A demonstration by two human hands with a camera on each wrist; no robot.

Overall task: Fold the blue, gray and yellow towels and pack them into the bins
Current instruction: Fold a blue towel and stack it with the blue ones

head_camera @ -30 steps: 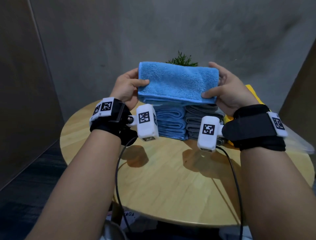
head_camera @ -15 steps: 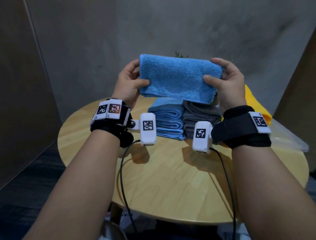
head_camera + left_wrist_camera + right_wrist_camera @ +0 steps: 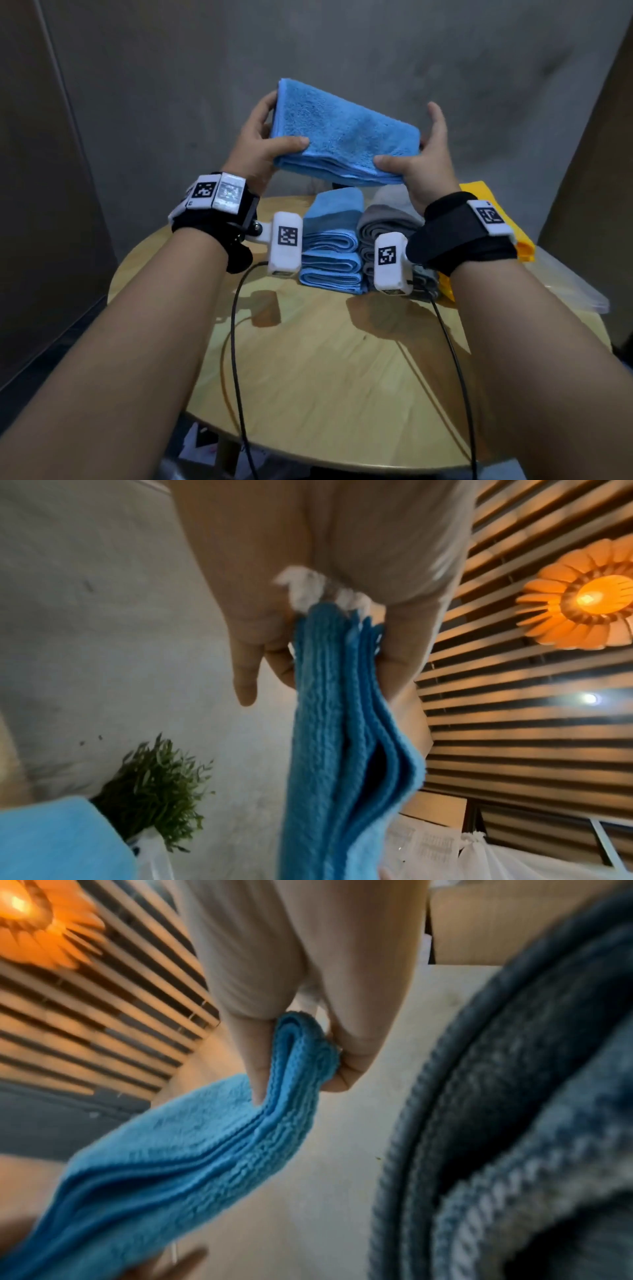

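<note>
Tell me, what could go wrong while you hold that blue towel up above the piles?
1. The folded blue towel is pinched only at its ends by the left hand and right hand; its layers gape in the left wrist view, so it might unfold.
2. It hangs tilted above the blue stack and gray stack; set down crooked, it might topple them.

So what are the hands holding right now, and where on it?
One folded blue towel, held in the air above the table. The left hand pinches its left end, the right hand its right end, thumbs on the near face.
</note>
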